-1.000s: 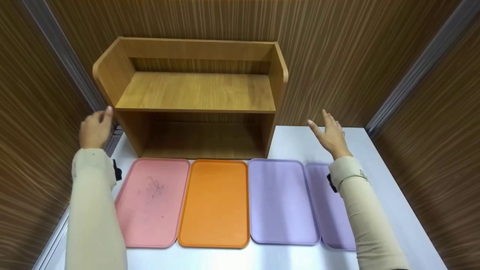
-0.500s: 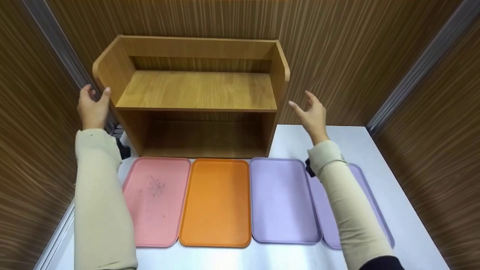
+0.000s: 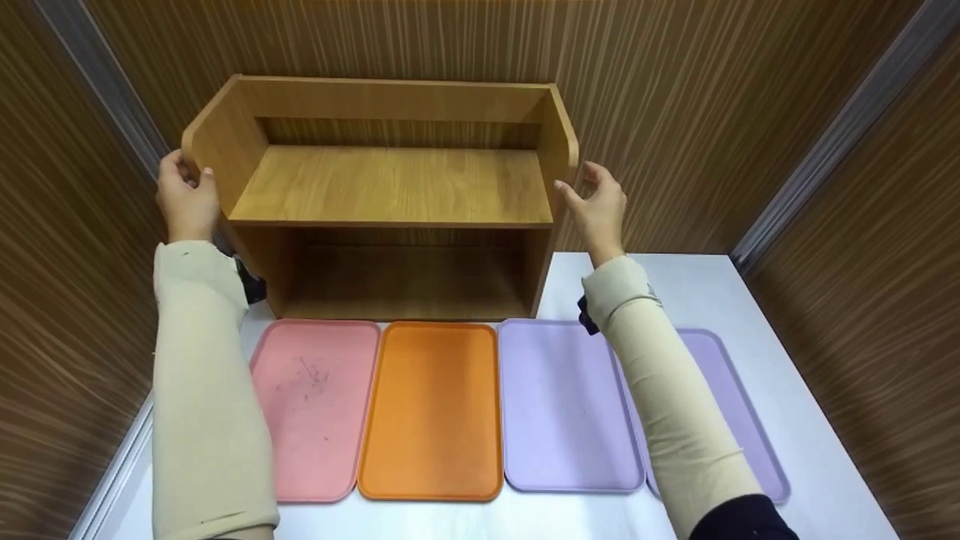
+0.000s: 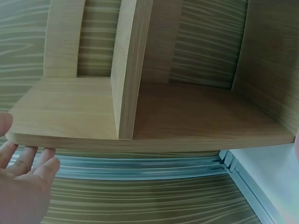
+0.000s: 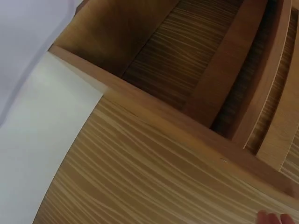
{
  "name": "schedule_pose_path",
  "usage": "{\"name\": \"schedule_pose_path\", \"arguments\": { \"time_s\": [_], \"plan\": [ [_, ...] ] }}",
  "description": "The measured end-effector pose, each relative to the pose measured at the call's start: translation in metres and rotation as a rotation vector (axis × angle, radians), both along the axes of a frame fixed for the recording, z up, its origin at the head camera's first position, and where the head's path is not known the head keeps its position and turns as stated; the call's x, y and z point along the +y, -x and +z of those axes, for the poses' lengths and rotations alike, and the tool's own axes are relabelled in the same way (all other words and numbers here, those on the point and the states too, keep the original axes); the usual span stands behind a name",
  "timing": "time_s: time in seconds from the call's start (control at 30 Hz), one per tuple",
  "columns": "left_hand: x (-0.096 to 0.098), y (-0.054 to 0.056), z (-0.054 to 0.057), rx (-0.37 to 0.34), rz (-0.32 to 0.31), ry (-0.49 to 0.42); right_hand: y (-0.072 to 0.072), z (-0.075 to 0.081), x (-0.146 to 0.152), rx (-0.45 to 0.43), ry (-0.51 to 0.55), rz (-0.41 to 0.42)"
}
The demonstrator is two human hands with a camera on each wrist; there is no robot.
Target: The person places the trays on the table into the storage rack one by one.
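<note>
A wooden two-level shelf (image 3: 390, 184) stands at the back, its upper level open at the top. At its left side panel (image 4: 70, 141) is my left hand (image 3: 187, 202), gripping the front edge. In the left wrist view the thumb lies on the panel's inner side, with the left hand's fingers (image 4: 44, 163) against the outer face. My right hand (image 3: 598, 214) is raised beside the right side panel (image 3: 561, 135), thumb and fingers spread apart. Only the right hand's fingertips (image 5: 273, 218) show in the right wrist view, apart from the panel.
In front of the shelf, a pink tray (image 3: 315, 420), an orange tray (image 3: 431, 412), a lilac tray (image 3: 570, 412) and another lilac tray (image 3: 720, 382) lie in a row on the white table (image 3: 772, 352). Wood-patterned walls (image 3: 712, 112) enclose the back and sides.
Both hands have risen and moved forward toward the shelf's sides. The left has come onto the left panel; the right has moved left, close to the right panel. The shelf and trays stay put.
</note>
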State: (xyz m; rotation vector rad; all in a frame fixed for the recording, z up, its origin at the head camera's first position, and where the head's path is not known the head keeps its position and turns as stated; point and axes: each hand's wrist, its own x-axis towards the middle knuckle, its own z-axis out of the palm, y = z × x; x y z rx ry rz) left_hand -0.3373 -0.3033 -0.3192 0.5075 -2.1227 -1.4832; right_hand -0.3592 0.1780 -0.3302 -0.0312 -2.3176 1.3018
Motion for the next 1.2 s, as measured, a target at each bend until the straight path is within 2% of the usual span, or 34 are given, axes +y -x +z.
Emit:
{"name": "schedule_pose_path", "arguments": {
  "time_s": [0.17, 0.4, 0.67, 0.8, 1.2],
  "plan": [
    [0.000, -0.001, -0.004, 0.015, -0.026, -0.034, 0.003, 0.007, -0.010, 0.020, 0.109, 0.004],
    [0.003, 0.003, -0.006, 0.045, 0.019, -0.073, 0.005, 0.010, -0.016, -0.002, 0.180, -0.050],
    [0.006, 0.007, -0.005, 0.074, 0.000, -0.126, 0.008, 0.010, -0.018, 0.048, 0.187, -0.099],
    [0.008, 0.006, -0.003, 0.062, 0.001, -0.136, 0.009, 0.011, -0.018, 0.036, 0.216, -0.123],
    [-0.004, 0.001, -0.007, 0.079, 0.062, -0.120, 0.008, 0.011, -0.022, -0.023, 0.201, -0.073]
  ]
}}
